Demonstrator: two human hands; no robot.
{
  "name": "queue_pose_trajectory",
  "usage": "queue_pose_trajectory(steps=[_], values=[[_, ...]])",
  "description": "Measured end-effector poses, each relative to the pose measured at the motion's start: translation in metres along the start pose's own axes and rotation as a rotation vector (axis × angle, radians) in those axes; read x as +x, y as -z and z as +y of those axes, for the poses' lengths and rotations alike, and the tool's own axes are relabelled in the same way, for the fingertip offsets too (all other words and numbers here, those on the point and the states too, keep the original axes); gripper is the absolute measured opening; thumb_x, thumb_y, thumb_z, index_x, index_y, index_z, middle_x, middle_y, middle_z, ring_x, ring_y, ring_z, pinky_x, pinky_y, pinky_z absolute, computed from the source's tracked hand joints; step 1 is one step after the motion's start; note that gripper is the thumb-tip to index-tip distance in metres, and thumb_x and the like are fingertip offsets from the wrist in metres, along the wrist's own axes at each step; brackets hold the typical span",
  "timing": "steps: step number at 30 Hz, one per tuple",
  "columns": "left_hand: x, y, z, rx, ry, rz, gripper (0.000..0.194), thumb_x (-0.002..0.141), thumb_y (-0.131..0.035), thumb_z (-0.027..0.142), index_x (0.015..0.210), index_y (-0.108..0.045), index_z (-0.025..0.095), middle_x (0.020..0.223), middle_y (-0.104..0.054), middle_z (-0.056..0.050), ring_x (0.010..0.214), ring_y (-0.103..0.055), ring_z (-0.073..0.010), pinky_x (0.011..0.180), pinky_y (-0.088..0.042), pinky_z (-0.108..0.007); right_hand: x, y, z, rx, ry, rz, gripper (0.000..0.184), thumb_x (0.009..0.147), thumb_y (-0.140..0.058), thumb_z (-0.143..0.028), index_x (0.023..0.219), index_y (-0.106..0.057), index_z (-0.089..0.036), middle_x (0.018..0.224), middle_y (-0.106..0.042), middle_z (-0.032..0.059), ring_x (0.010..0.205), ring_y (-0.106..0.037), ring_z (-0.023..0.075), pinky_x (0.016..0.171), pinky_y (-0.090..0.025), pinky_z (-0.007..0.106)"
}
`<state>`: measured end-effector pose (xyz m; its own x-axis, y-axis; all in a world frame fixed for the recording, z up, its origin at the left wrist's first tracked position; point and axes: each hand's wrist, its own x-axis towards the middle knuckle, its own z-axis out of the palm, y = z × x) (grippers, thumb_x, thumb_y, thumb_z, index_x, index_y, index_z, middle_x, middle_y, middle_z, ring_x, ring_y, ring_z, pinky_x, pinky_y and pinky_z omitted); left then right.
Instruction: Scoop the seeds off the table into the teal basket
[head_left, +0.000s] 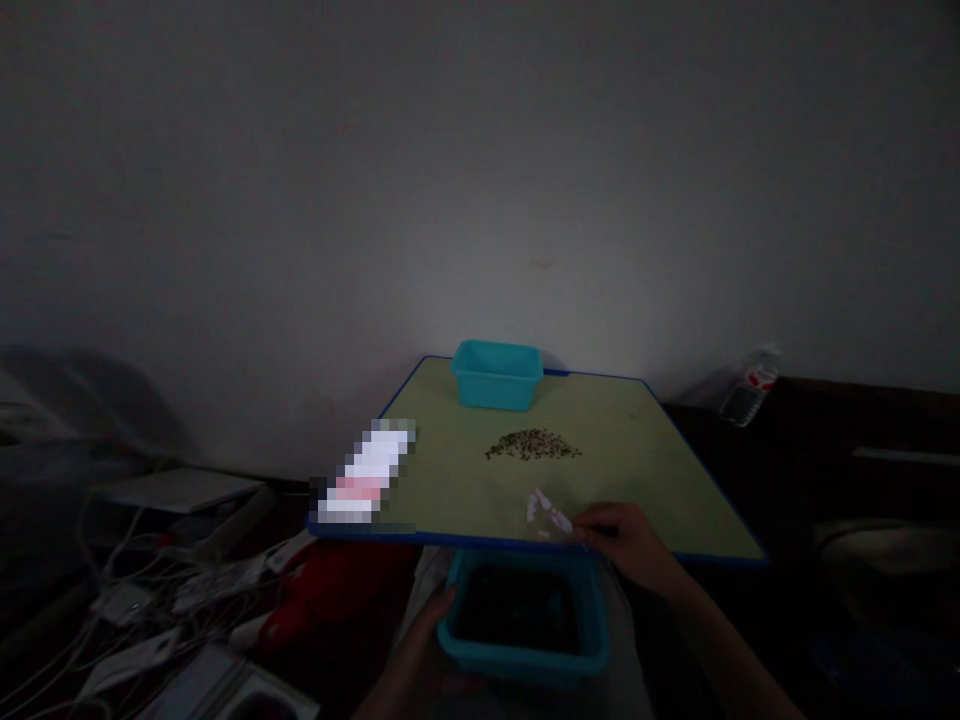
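Note:
My left hand (431, 655) grips the left side of a teal plastic tub (525, 660) held just below the near edge of a small green table (660, 470) with a blue rim. My right hand (626, 545) rests on the table's near edge, fingers pinched on a small clear plastic piece (547, 512). A little pile of dark seeds or grains (532, 445) lies in the middle of the table. A second teal tub (496, 374) stands at the table's far edge against the wall.
A pixelated white and pink patch (364, 475) covers the table's left corner. Tangled white cables and adapters (142, 610) lie on the floor at left, with a red object (330, 590) beside them. A plastic bottle (750, 390) lies at the right on dark furniture.

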<state>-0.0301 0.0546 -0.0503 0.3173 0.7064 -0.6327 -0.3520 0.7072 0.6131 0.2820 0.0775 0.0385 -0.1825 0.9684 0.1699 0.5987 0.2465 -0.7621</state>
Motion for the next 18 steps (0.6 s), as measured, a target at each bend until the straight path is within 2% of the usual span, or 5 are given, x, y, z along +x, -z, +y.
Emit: queue_pose_trajectory(steps=[3, 6, 8, 12, 18], values=[[-0.005, -0.002, 0.003, 0.025, 0.003, -0.008, 0.076, 0.085, -0.056, 0.061, 0.144, -0.046, 0.015, 0.109, -0.078, -0.019, 0.102, -0.071, -0.0419, 0.08, -0.057, -0.057, 0.01, 0.014, 0.023, -0.001, -0.104, 0.209, 0.03, 0.085, -0.064, -0.044, 0.092, -0.083, -0.021, 0.082, -0.079, 0.0053, 0.075, -0.071, 0.0234, 0.067, -0.051, 0.031], [-0.01, -0.004, 0.005, 0.008, 0.001, -0.006, 0.077, 0.084, -0.057, 0.063, 0.145, -0.045, 0.018, 0.12, -0.075, -0.018, 0.104, -0.071, -0.0421, 0.083, -0.056, -0.059, 0.015, 0.034, 0.047, -0.035, -0.195, 0.405, 0.031, 0.079, -0.066, -0.044, 0.089, -0.083, -0.02, 0.088, -0.081, 0.008, 0.079, -0.074, 0.0284, 0.074, -0.055, 0.037], [-0.011, -0.004, 0.005, 0.017, -0.006, 0.006, 0.077, 0.082, -0.059, 0.064, 0.144, -0.046, 0.02, 0.123, -0.074, -0.017, 0.106, -0.07, -0.0423, 0.084, -0.056, -0.059, 0.014, 0.043, 0.058, -0.053, -0.204, 0.453, 0.03, 0.078, -0.067, -0.044, 0.089, -0.083, -0.021, 0.09, -0.081, 0.0084, 0.083, -0.075, 0.0302, 0.078, -0.057, 0.04], [-0.007, -0.002, 0.002, 0.038, -0.02, 0.042, 0.075, 0.081, -0.059, 0.064, 0.142, -0.049, 0.02, 0.114, -0.076, -0.015, 0.101, -0.071, -0.0401, 0.084, -0.055, -0.058, 0.014, 0.047, 0.065, -0.107, -0.151, 0.457, 0.029, 0.078, -0.066, -0.044, 0.086, -0.083, -0.023, 0.09, -0.081, 0.0083, 0.083, -0.076, 0.0304, 0.078, -0.058, 0.04], [0.003, 0.002, -0.001, -0.003, 0.002, 0.085, 0.077, 0.08, -0.06, 0.063, 0.14, -0.052, 0.016, 0.111, -0.077, -0.016, 0.104, -0.07, -0.0404, 0.085, -0.055, -0.054, 0.018, 0.051, 0.069, -0.138, -0.222, 0.62, 0.027, 0.077, -0.066, -0.043, 0.083, -0.083, -0.023, 0.088, -0.081, 0.0083, 0.083, -0.076, 0.0303, 0.077, -0.059, 0.039]])
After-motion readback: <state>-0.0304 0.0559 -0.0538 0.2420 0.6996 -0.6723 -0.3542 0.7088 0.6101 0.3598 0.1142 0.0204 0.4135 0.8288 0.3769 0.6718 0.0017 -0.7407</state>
